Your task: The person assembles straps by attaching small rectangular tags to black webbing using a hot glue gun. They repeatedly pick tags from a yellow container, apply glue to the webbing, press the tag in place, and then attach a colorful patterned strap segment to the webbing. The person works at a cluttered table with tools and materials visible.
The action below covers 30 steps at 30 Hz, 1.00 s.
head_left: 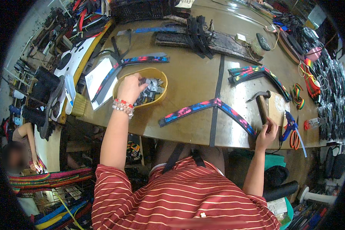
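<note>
My left hand (130,89), with a beaded bracelet on its wrist, reaches into a yellow bowl (164,86) of small grey and black flat pieces (154,90). Its fingers are drawn together on a small dark piece; their tips are partly hidden. On the right, the fingers of my right hand (267,134) curl at the lower end of the wooden handle of a hammer (262,107). Between the hands a blue, pink and black patterned strap (195,109) lies bent in a V, its right end close to my right hand.
Beside the hammer are a wooden block (276,107), a blue glue gun (289,124) and orange-handled scissors (294,138). More patterned straps (253,73) lie farther back. White papers (99,78) are left of the bowl. Another person's arm (30,142) shows at the far left.
</note>
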Available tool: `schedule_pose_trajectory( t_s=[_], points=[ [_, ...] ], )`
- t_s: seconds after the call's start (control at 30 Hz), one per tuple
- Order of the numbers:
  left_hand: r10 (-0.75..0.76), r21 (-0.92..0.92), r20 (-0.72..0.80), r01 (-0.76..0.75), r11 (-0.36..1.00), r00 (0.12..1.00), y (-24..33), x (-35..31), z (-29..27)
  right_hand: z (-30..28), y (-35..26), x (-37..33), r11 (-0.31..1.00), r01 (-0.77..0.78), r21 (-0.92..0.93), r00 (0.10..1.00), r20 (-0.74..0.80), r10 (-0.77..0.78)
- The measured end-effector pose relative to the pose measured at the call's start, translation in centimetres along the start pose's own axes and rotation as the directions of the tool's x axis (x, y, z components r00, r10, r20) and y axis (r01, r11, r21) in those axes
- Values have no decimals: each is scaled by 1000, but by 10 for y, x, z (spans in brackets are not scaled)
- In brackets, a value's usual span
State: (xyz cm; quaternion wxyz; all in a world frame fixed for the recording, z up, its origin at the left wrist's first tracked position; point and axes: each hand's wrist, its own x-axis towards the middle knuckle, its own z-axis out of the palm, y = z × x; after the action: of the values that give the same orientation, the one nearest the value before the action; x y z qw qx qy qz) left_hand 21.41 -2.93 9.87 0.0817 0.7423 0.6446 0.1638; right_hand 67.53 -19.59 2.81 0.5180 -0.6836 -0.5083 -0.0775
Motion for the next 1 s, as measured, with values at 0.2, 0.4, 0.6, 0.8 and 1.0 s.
schedule_pose_trajectory(
  t_s=[0.2,0.4,0.6,0.8,1.0],
  points=[
    [-101,-309,-105,64,949,989,-25,6,-3,2,6,1,998,-64,19,998,-9,64],
    [-90,-424,-89,43,905,992,-36,6,-10,3,4,0,997,-45,70,999,-21,46],
    [252,65,-273,-243,968,928,-18,7,-3,1,3,-1,996,-68,63,997,-20,69],
    [314,-148,130,-295,944,940,-24,7,17,2,11,-4,999,-16,45,1000,-11,16],
    [-7,-584,119,76,808,993,-18,8,-9,4,-37,7,991,-64,120,998,-8,66]
  ],
)
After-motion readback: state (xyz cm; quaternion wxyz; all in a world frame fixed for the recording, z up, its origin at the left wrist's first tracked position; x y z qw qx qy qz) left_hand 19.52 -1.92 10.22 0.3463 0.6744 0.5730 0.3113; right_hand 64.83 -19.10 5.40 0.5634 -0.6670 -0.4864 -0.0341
